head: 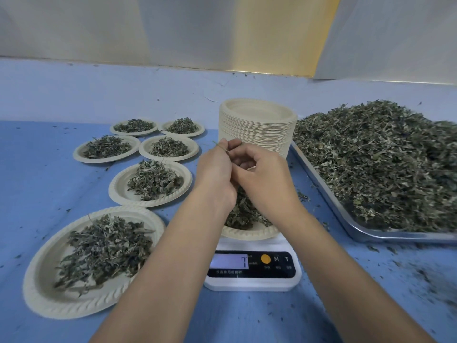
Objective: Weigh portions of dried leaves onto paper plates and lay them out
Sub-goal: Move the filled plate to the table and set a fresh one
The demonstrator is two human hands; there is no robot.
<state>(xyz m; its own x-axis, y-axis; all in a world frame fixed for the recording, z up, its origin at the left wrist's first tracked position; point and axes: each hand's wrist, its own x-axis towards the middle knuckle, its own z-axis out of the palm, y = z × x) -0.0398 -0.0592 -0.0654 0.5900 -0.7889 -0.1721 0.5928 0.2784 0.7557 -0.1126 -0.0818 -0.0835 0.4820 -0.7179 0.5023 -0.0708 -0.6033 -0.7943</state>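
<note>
Dried leaves [243, 215] heaped on a paper plate [249, 234] atop the white scale [252, 284], at the middle of the tabletop [37, 169], partly hidden. Left grip [215, 174] above the heap, fingertips clamped on a thin stem [218, 145]. Right grip [267, 179] touching it, fingers curled inward; cannot tell whether closed on the stem or on nothing. Behind, a tall stack of plates [257, 125]. Right of the scale, a metal tray [321, 184] piled with loose leaves [385, 164]. Left, six filled plates [114, 191] laid out side by side.
</note>
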